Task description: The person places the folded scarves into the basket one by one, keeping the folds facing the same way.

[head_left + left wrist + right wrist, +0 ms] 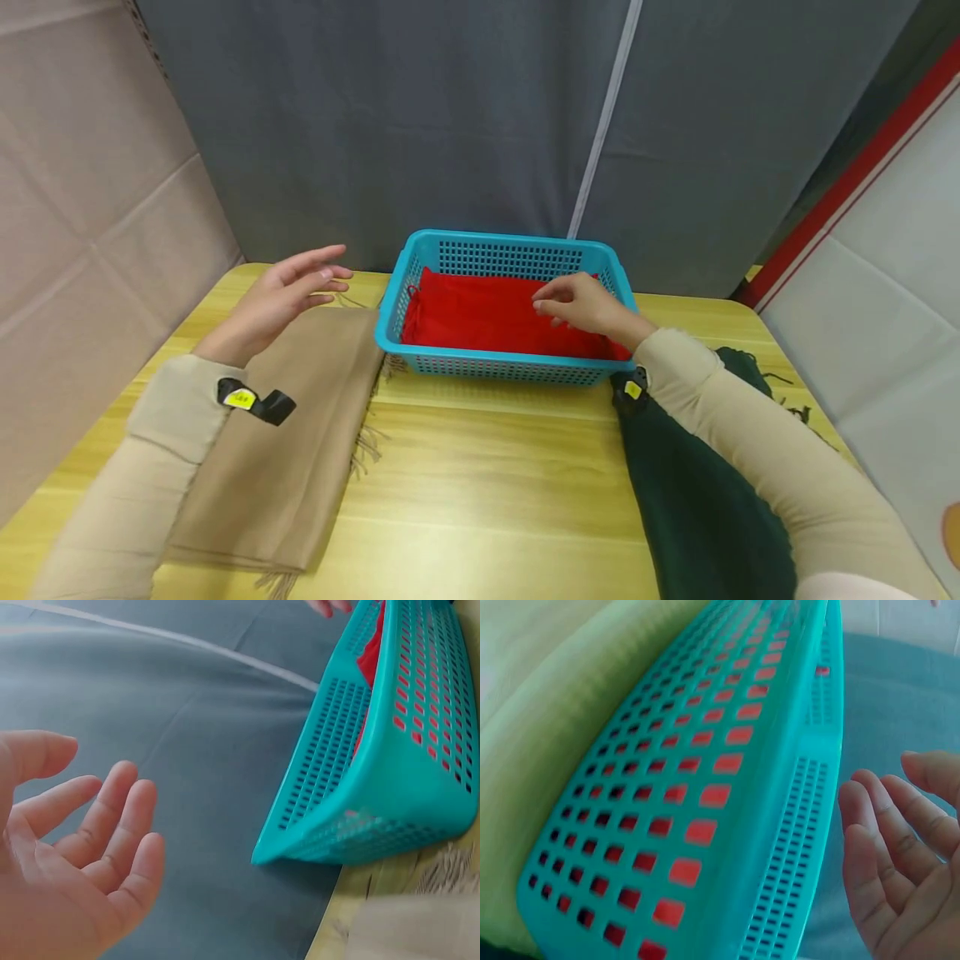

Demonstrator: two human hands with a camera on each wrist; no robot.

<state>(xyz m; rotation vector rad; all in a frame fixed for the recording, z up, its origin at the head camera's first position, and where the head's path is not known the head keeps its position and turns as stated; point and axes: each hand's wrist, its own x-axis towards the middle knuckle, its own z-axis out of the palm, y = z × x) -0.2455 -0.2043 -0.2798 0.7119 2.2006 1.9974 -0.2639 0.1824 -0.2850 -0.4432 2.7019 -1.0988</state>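
Our right hand [581, 304] and left hand [281, 292] (both empty, fingers loose) hovered near the basket [506, 360]; the red cloth [476, 312] lay inside, and we judged its fringe [411, 315] could snag the mesh [495, 259] if dragged.

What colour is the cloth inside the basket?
The cloth is bright red, seen best in the head view.

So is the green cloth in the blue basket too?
No, the dark green cloth lies on the table, while the blue basket has red cloth in it.
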